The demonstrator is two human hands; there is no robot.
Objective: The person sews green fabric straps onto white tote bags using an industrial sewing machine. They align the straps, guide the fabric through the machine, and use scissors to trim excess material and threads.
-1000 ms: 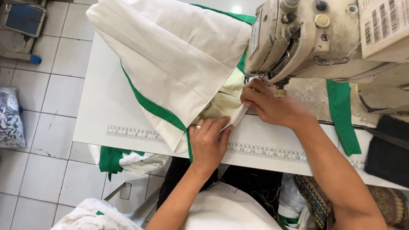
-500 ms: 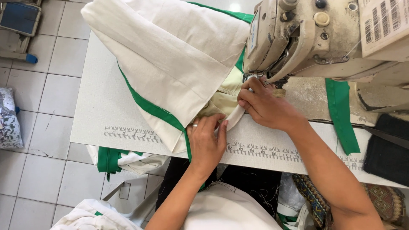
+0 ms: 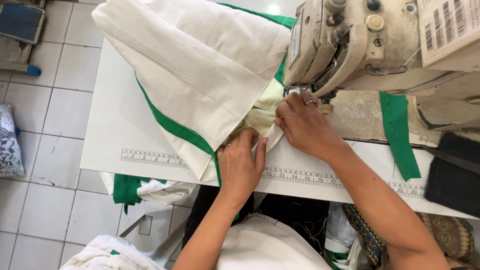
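Cream fabric (image 3: 200,75) with green trim (image 3: 175,129), heaped on the white sewing table (image 3: 115,135) and spilling off its far-left corner. Head view, the only one: soft, limp, light by the look of it, creasing wherever pressed; likely to slide on the smooth tabletop, so best held flat under spread fingers near the seam rather than lifted. Long axis running from upper left down toward the needle of the sewing machine (image 3: 350,45), folded point aimed at the table's near edge with its printed ruler strip (image 3: 300,176). Left hand (image 3: 242,162) pressed flat on the lower fold, fingers together and extended. Right hand (image 3: 302,125) just beside the presser foot, fingertips pinched down on a pale yellow layer (image 3: 262,112). Loose green strip (image 3: 397,135) draped over the machine bed, well apart from both hands. More cloth (image 3: 150,187) hanging below the table.
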